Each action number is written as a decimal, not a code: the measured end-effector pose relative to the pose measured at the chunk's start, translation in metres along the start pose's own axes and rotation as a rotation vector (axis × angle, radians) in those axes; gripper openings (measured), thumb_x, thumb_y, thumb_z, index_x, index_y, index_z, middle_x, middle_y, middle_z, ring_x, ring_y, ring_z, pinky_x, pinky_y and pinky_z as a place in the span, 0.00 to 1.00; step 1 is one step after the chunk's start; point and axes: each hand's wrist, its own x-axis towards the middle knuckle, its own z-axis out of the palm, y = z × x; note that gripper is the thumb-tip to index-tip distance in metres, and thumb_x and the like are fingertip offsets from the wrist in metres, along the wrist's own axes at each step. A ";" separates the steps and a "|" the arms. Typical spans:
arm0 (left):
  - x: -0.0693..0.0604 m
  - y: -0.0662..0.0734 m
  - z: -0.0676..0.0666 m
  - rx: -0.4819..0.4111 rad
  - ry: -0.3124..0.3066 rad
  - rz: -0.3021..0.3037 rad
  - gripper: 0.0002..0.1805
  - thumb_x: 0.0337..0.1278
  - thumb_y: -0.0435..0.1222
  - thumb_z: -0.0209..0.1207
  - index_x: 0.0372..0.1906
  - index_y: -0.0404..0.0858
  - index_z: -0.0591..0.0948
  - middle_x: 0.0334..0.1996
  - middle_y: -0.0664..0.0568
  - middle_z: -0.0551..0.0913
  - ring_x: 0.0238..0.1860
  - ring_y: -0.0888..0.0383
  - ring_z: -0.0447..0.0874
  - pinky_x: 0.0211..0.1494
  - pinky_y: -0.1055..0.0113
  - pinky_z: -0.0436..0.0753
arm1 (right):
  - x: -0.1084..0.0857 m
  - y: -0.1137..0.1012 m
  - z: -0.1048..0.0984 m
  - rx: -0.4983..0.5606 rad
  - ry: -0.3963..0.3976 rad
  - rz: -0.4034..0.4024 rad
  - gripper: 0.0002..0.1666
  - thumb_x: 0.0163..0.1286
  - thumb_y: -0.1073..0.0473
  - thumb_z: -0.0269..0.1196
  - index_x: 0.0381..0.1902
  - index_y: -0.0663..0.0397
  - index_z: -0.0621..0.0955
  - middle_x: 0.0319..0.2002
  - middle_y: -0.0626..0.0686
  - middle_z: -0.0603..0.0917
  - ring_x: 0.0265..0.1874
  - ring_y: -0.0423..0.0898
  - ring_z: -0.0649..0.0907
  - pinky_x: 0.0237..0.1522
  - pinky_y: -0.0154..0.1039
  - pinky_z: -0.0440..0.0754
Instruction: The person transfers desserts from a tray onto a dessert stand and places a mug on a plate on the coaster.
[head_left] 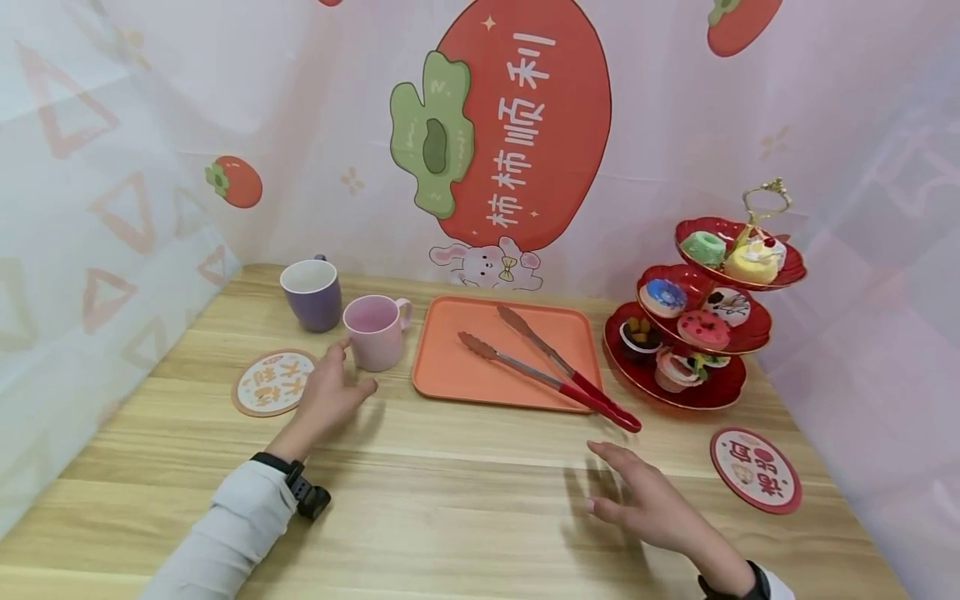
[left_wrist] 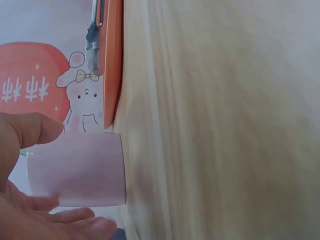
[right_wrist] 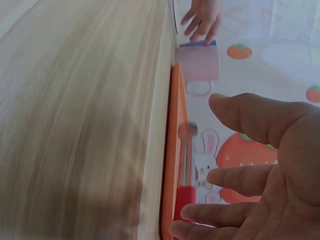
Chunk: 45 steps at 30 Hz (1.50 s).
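A pink mug [head_left: 377, 340] stands upright on the wooden table, its handle toward the orange tray. My left hand [head_left: 335, 392] is spread beside its near left side; in the left wrist view the thumb and fingers flank the pink mug [left_wrist: 82, 169], and whether they touch it I cannot tell. My right hand [head_left: 643, 500] hovers over the table with relaxed fingers and holds nothing. Nearest to it are the red handles of the tongs [head_left: 558, 367], which lie across the orange tray [head_left: 442, 367] and stick out past its front right corner.
A purple mug [head_left: 313, 298] stands behind and left of the pink one. Round coasters lie at the left [head_left: 274, 383] and right [head_left: 756, 470]. A red three-tier stand [head_left: 697, 400] with several small cakes rises at the back right. Printed cloth hangs behind and at both sides.
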 end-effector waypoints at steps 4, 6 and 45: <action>0.009 0.002 0.004 -0.079 0.024 -0.079 0.50 0.49 0.38 0.63 0.69 0.26 0.45 0.63 0.25 0.57 0.62 0.32 0.56 0.60 0.41 0.60 | 0.005 -0.007 0.008 0.007 -0.022 -0.035 0.38 0.58 0.52 0.67 0.62 0.65 0.68 0.59 0.69 0.68 0.58 0.65 0.68 0.52 0.63 0.65; 0.013 0.003 0.005 -0.108 0.043 -0.109 0.51 0.49 0.38 0.63 0.69 0.26 0.43 0.64 0.25 0.55 0.63 0.33 0.55 0.61 0.42 0.59 | 0.007 -0.010 0.011 0.010 -0.038 -0.036 0.39 0.58 0.51 0.67 0.62 0.64 0.68 0.59 0.69 0.68 0.58 0.65 0.67 0.53 0.63 0.64; 0.054 0.001 0.010 -0.349 0.137 -0.141 0.53 0.38 0.38 0.73 0.68 0.32 0.53 0.62 0.38 0.63 0.62 0.45 0.62 0.62 0.54 0.63 | 0.007 -0.023 0.026 -0.024 -0.223 0.019 0.44 0.57 0.45 0.67 0.66 0.59 0.64 0.65 0.71 0.58 0.61 0.66 0.62 0.53 0.64 0.64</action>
